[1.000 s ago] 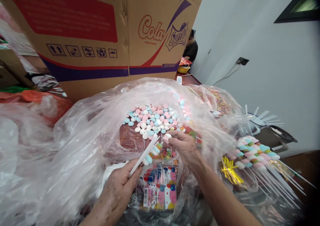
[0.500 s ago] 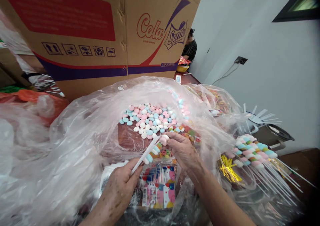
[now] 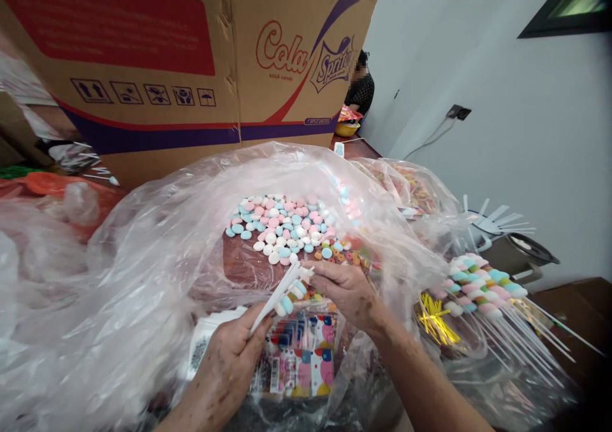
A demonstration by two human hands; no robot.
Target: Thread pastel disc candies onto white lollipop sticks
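My left hand is closed around several white plastic sticks that slant up to the right. Beside them, threaded candies in blue, white, green and orange show above my left fingers. My right hand is closed in a pinch at the upper stick tips, where a pale marshmallow is partly hidden by its fingers. Beyond both hands lies a loose spread of pink, blue and white marshmallows inside an open clear plastic bag. Ring-shaped gummies lie just right of them.
Finished candy skewers lie at the right beside gold twist ties. Printed wrappers are below my hands. A large cardboard box stands behind the bag. A grey pitcher and more white sticks are at the right. Another person sits far back.
My right hand has brought the pale marshmallow slightly left and down, onto or against the stick tips. My left hand keeps its grip. The whole view has shifted a little.
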